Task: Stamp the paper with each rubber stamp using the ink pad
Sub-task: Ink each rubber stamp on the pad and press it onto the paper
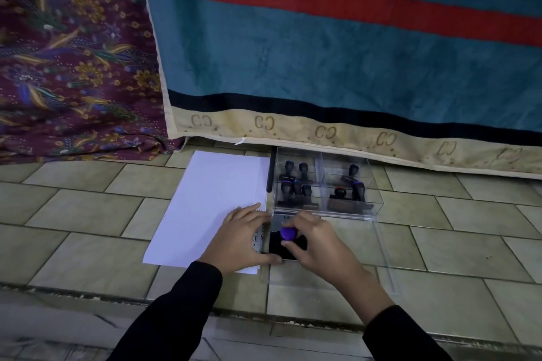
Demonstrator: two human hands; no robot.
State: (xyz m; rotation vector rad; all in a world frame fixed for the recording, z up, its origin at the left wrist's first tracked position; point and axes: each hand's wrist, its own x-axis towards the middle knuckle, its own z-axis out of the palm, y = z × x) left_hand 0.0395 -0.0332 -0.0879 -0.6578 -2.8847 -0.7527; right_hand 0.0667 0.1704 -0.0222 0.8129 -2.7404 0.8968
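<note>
Floor (88, 214): pale tiles under both hands; a teal cloth (322, 53) hangs well beyond them.
Paper (211, 199): a white sheet lying flat under and to the left of the left hand. Its long axis runs away from the person, leaning slightly right at the far end.
Clear box (377, 211): just beyond the right hand, with four compartments.
Spare stamps (296, 187): dark-handled, mostly standing upright in the clear box.
Left hand (243, 240): lies flat on the paper's right edge with fingers nearly straight and the thumb against the near edge of the ink pad; it grips nothing.
Right hand (319, 246): fingers are curled round the stamp's handle, pinching it from above.
Ink pad (277, 246): black and flat, between the two hands, touching the left thumb.
Stamp (288, 233): sits on the ink pad under the right hand, its purple knob showing between the fingers.
Step in hand: inking the stamp, by my reading.
Doing it well: press straight down with even weight and do not rock it; brace the pad with the left hand; lift cleanly before crossing to the paper.
Stamp direction: the handle's long axis stands upright, knob towards the camera, face down and hidden.
</note>
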